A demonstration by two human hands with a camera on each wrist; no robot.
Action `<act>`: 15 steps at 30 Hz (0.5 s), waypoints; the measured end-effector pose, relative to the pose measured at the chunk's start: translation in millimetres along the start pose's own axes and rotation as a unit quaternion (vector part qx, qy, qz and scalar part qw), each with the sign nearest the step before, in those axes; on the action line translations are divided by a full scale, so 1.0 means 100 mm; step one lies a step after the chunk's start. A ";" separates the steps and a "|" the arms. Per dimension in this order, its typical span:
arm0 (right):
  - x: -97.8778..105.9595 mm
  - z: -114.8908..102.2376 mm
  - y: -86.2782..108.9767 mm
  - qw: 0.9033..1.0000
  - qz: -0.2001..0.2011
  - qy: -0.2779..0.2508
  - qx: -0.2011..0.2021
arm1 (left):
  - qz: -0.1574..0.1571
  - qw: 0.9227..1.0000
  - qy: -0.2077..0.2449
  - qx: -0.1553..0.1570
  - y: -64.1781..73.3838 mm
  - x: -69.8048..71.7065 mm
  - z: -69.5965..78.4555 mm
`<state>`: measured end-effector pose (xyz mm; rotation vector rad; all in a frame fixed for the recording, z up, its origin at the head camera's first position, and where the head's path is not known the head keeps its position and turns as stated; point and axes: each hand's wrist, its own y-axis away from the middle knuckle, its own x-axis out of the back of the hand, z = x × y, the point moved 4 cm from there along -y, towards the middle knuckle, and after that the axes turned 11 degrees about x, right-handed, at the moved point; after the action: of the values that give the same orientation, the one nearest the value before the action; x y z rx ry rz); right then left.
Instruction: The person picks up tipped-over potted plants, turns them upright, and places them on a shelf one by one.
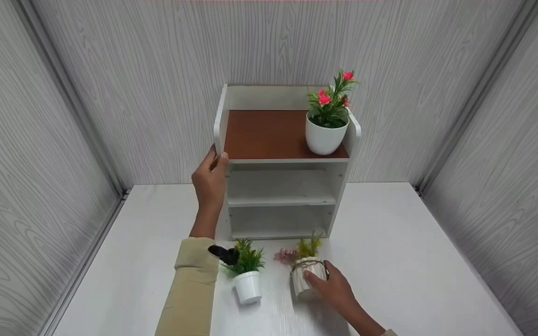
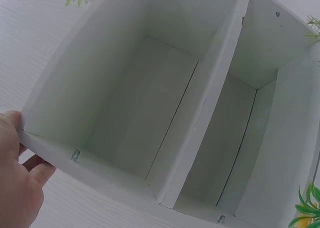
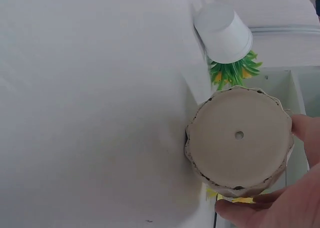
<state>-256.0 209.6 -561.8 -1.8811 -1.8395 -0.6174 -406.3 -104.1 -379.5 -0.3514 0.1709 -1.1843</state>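
Note:
A small white shelf unit [image 1: 282, 202] with a brown top board stands upright against the back wall. My left hand [image 1: 209, 182] grips the edge of its left side panel, thumb in front; the left wrist view shows the hand [image 2: 21, 175] at the rim beside two bare compartments. In front of the shelf, my right hand [image 1: 339, 289] holds a beige ribbed flowerpot [image 1: 300, 283] with twine around it and pink and yellow flowers. The pot is tilted, its round base with a small hole [image 3: 239, 135] facing the right wrist camera. Whether it touches the table is unclear.
A white pot [image 1: 327, 139] with pink flowers stands on the shelf's top right. Left of the beige pot, a smaller white pot [image 1: 248, 287] with green leaves and yellow flowers is on the white table [image 1: 390, 242]. Wood-grain walls [image 1: 157, 93] enclose the back and both sides.

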 end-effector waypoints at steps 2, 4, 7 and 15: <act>0.00 0.01 0.00 1.000 -0.005 0.006 -0.003 | 0.000 1.000 0.001 0.001 0.00 0.00 0.00; 0.00 0.02 0.00 1.000 -0.005 0.010 -0.010 | 0.000 1.000 0.002 0.000 0.00 0.00 0.00; -0.01 0.03 -0.01 1.000 0.000 0.011 -0.007 | 0.000 1.000 0.003 0.001 0.00 0.00 0.01; -0.04 0.05 -0.01 1.000 0.030 -0.008 0.007 | 0.003 1.000 0.002 0.001 0.00 0.01 -0.01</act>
<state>-256.7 209.3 -568.6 -1.9294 -1.7861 -0.5693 -406.4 -104.8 -380.9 -0.3470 0.1736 -1.1785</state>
